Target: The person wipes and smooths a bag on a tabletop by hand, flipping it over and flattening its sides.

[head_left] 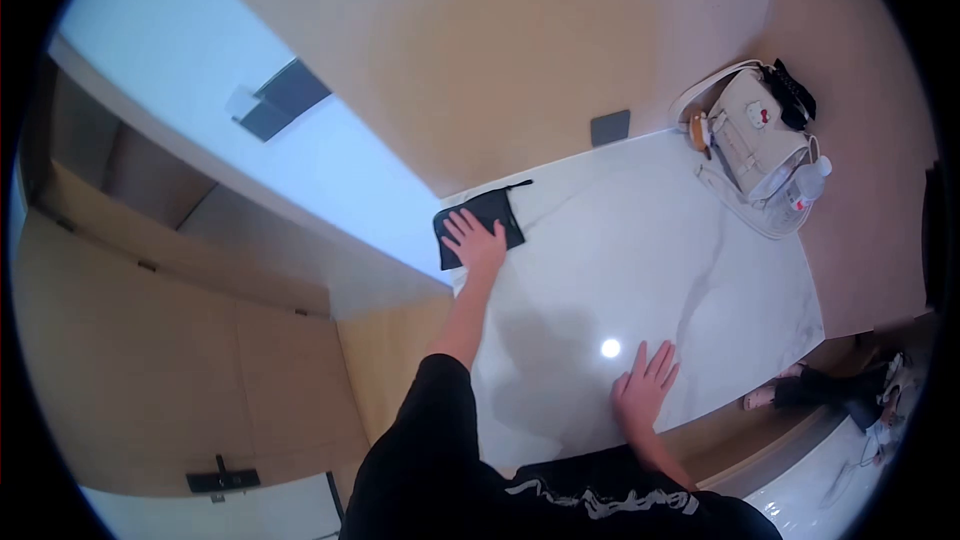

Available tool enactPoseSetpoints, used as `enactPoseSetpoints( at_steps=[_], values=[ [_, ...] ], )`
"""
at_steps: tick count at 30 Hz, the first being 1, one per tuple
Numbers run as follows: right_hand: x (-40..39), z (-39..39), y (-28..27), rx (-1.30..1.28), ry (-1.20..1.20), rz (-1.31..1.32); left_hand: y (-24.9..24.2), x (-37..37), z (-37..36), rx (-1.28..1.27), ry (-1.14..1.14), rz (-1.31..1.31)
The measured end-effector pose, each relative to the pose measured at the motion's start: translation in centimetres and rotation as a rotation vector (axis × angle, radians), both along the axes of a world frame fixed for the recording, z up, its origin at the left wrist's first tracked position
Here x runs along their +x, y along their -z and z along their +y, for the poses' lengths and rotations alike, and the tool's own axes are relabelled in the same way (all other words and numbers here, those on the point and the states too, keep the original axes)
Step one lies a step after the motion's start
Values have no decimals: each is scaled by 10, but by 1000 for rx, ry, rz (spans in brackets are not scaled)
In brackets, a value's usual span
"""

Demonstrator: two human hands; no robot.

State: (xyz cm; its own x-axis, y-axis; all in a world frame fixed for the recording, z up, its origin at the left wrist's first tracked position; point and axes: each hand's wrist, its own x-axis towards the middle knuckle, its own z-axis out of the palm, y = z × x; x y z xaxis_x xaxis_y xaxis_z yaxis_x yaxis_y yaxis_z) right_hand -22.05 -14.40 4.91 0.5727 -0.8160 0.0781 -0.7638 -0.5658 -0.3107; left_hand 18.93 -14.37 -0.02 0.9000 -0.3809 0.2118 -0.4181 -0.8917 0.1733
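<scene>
A flat black zip pouch (507, 223) lies at the far left corner of the white marble tabletop (560, 290), its strap pointing to the right. My left hand (474, 242) rests on the pouch with its fingers spread and holds nothing. Over the near edge of the tabletop is my right hand (645, 386), palm down, fingers apart, with nothing in it; a bright light reflection shows just beyond it to the left.
At the far right of the table sit a white bag (745, 135) with straps, a black item (790, 95) and a clear bottle (805, 185). A grey wall plate (610, 127) is behind the table. Another person's dark-clothed legs (835, 390) show at lower right.
</scene>
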Motion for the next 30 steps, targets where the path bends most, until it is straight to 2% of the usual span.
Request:
enactPoseSetpoints(
  at_steps=[4,11,16,22,23,26,30],
  values=[
    [-1,0,5,5,-5,13,4,38,-24,0,-69,-5],
    [-2,0,6,-16,-3,-44,-1,19,-11,7,-57,11],
    [-6,-2,12,-43,-17,-75,-9,-42,27,50,-158,16],
    [-10,-4,20,-93,-28,-123,0,-115,96,-43,-88,5],
    [-11,-5,22,-92,-29,-127,11,-130,110,-66,-55,-119],
    [-9,-7,26,-90,-30,-88,14,-191,142,-24,-68,-213],
    [-13,-11,34,-132,-32,-57,-2,-272,184,-10,-43,-103]
  ],
)
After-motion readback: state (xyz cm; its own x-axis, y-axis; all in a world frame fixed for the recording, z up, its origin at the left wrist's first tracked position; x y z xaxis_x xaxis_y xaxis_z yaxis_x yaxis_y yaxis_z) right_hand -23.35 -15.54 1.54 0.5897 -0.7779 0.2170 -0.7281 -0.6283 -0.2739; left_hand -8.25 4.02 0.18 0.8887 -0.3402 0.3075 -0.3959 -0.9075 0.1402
